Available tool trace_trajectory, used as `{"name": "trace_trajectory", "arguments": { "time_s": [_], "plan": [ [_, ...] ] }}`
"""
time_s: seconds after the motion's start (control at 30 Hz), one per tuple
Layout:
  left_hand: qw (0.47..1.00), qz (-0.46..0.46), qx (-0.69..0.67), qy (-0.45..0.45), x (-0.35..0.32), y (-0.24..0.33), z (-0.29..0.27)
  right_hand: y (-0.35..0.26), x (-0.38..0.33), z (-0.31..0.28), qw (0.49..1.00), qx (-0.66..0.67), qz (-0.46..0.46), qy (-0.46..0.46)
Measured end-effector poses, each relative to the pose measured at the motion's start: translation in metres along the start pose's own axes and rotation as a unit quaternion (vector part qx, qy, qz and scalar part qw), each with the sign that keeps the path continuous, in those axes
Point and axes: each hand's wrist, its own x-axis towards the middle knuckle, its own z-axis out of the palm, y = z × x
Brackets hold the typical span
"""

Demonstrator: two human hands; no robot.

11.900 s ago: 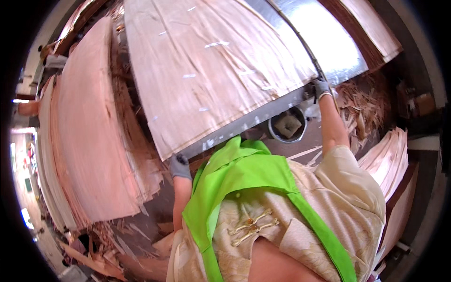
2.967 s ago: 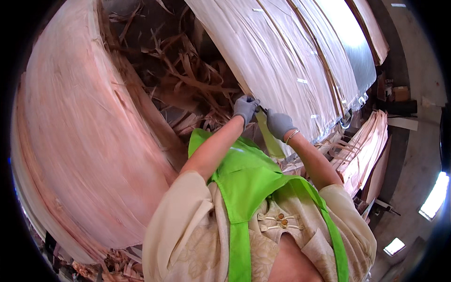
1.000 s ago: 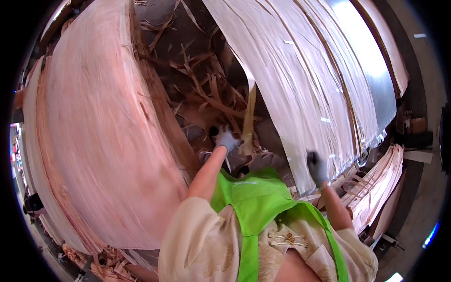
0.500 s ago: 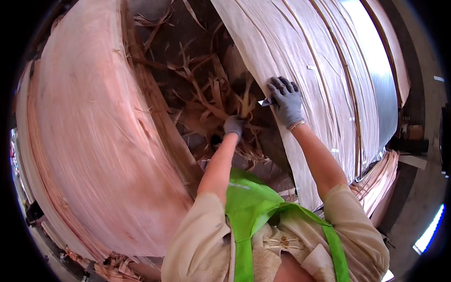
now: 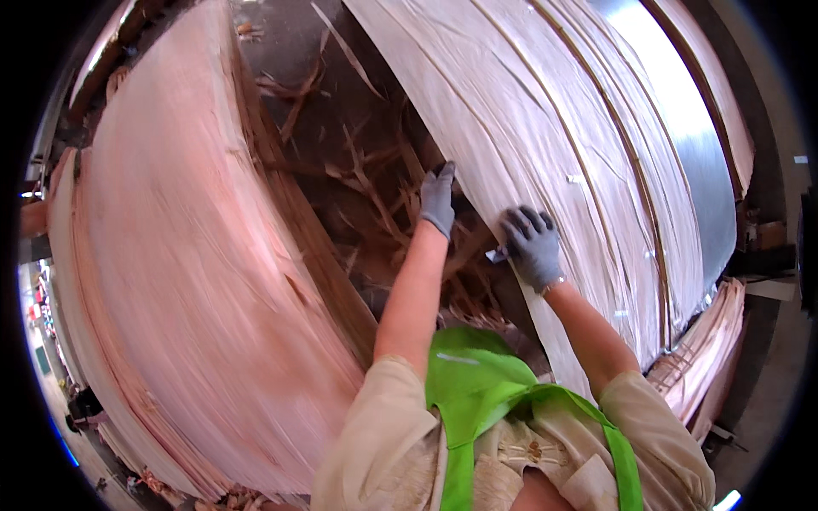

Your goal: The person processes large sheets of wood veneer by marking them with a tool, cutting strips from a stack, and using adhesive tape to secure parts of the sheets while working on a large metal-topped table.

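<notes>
My left hand [image 5: 437, 203], in a grey glove, is at the near left edge of a pale wood veneer sheet [image 5: 503, 145], its fingers closed together on that edge. My right hand [image 5: 533, 249], also gloved in grey, rests over the same sheet a little nearer to me. From its thumb side sticks out a small flat blade [image 5: 496, 255], which looks like a knife; its handle is hidden in the palm. Torn veneer strips [image 5: 375, 192] lie in the dark gap left of both hands.
On the left stands a tall stack of pinkish veneer [image 5: 187, 255]. A dark metal-looking surface [image 5: 703, 162] shows beyond the pale sheets at right. More veneer [image 5: 699, 362] is stacked at lower right, near a cardboard box [image 5: 769, 235].
My left hand has let go of the torn strips and come up to the sheet's edge. My right hand with the blade has drawn nearer to me. The view has shifted slightly.
</notes>
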Motion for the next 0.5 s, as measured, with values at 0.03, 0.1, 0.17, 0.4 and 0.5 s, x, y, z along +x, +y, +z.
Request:
{"name": "trace_trajectory", "arguments": {
  "time_s": [0.03, 0.1, 0.17, 0.4, 0.5],
  "plan": [
    [0.995, 0.060, -0.058, 0.057, 0.017, -0.017, -0.037, -0.024, 0.020, -0.007, 0.999, 0.014, -0.032, 0.003],
    [0.974, -0.053, -0.172, 0.142, 0.015, -0.023, -0.025, -0.013, 0.011, -0.004, 1.000, 0.002, -0.022, 0.001],
    [0.977, -0.074, -0.117, 0.165, 0.005, -0.038, -0.052, -0.021, 0.020, -0.011, 1.000, 0.007, 0.005, -0.027],
    [0.995, -0.055, -0.057, 0.067, -0.123, -0.098, -0.040, 0.006, -0.008, -0.010, 1.000, 0.026, -0.009, 0.001],
    [0.986, 0.007, 0.164, 0.026, -0.180, -0.110, -0.020, 0.006, -0.012, -0.005, 0.999, 0.022, -0.012, 0.038]
  ]
}}
